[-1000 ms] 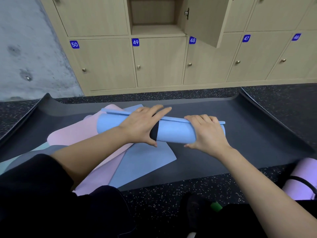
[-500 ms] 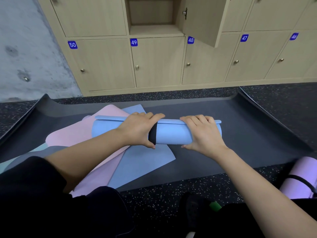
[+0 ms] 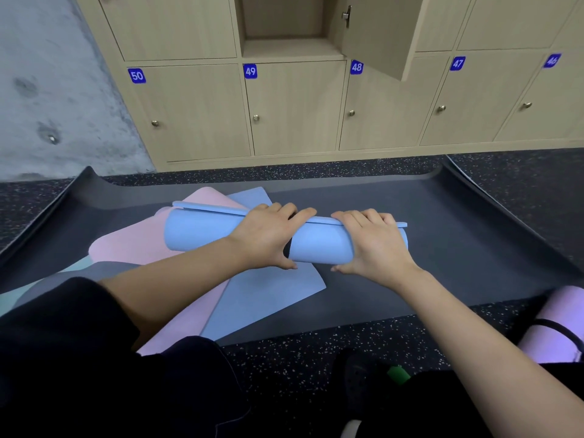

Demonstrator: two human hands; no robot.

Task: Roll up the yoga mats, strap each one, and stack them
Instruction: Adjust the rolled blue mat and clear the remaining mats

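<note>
Wooden lockers (image 3: pixel 294 109) numbered from 50 down to 46 fill the top of the frame, one door hanging open at upper centre, above a dark speckled floor (image 3: pixel 284 358). A large dark mat (image 3: pixel 458 248) lies flat across the middle with its ends curled up.

On it, at centre frame, sits the blue mat (image 3: pixel 202 232), rolled almost to its end; only a loose flap remains along the top edge of the roll. Under it lie a flat blue mat (image 3: pixel 268 295) and a pink mat (image 3: pixel 132 245), both unrolled, spreading toward the lower left.

The left hand (image 3: pixel 265 238) lies palm down over the middle of the roll, fingers spread over the far side, with a dark strap (image 3: pixel 287 249) showing at its thumb. The right hand (image 3: pixel 373 245) presses palm down on the right end, fingers curled over the flap. Neither is closed into a fist; both bear down on the roll.

Compared with a second ago the roll sits slightly further up the dark mat and the hands have shifted with it, so the rolling looks all but done and strapping seems next.

At the lower right edge a lilac rolled mat (image 3: pixel 559 330) lies already strapped.
</note>
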